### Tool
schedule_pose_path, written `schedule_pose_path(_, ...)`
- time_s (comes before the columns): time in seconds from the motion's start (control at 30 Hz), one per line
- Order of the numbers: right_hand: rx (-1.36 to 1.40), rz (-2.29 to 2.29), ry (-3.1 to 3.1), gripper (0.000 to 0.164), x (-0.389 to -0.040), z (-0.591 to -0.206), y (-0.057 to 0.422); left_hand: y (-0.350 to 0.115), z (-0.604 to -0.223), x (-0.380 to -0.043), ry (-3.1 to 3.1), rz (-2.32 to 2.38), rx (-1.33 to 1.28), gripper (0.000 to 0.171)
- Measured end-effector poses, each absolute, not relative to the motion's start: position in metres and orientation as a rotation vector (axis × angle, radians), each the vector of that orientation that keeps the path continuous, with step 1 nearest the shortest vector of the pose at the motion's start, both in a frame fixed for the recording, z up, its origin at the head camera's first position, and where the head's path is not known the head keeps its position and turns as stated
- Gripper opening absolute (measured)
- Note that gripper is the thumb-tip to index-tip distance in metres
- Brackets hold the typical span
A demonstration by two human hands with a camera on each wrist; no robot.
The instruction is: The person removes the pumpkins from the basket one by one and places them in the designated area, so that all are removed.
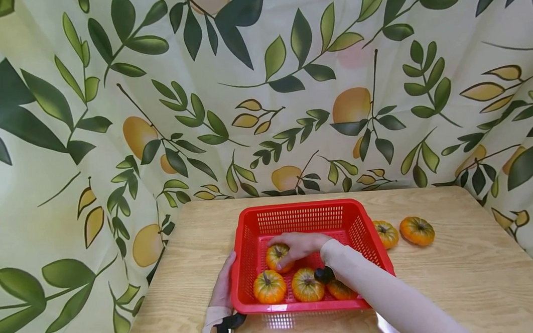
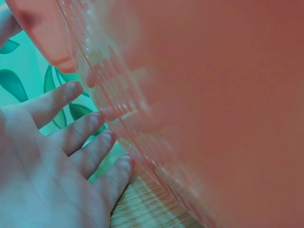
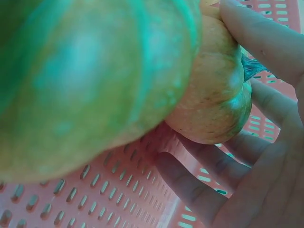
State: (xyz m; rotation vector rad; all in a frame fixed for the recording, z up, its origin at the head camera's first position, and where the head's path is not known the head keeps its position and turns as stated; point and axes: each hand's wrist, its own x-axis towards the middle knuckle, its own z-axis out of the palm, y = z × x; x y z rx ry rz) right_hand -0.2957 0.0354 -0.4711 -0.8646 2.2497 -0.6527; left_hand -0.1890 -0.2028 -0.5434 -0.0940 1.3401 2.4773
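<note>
A red plastic basket [image 1: 300,206] with slotted walls stands on the table. Inside it, my right hand [image 1: 300,245] holds a small orange pumpkin [image 1: 274,255] at the left part of the floor. In the right wrist view, thumb and fingers lie on opposite sides of that pumpkin [image 3: 213,95], near its stem. Closer to the basket's front wall sit a pumpkin [image 1: 270,288], another pumpkin [image 1: 307,286] and a third pumpkin [image 1: 341,291], partly hidden by my right forearm. My left hand [image 1: 220,288] rests against the basket's left outer wall, its fingers extended in the left wrist view.
Right of the basket, on the wooden table [image 1: 461,262], lie a pumpkin [image 1: 386,234] partly hidden by the basket's rim and another pumpkin [image 1: 417,230]. A leaf-and-fruit patterned curtain [image 1: 256,152] hangs behind and on both sides of the table.
</note>
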Motion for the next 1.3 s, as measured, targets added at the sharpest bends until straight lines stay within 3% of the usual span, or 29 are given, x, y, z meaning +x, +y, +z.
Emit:
schedule_pose_path(0.9, -0.848, -0.676, 2.244, 0.064, -0.2919, -0.472, 0.0335, -0.2038, -0.5423, -0.1867, 1.359, 2.444, -0.16, 0.071)
schedule_pose_path(1.3, -0.824, -0.601, 2.291, 0.073, -0.2876, -0.4706, 0.0321, -0.2036, -0.5445, -0.1872, 1.346, 2.475, -0.128, 0.064)
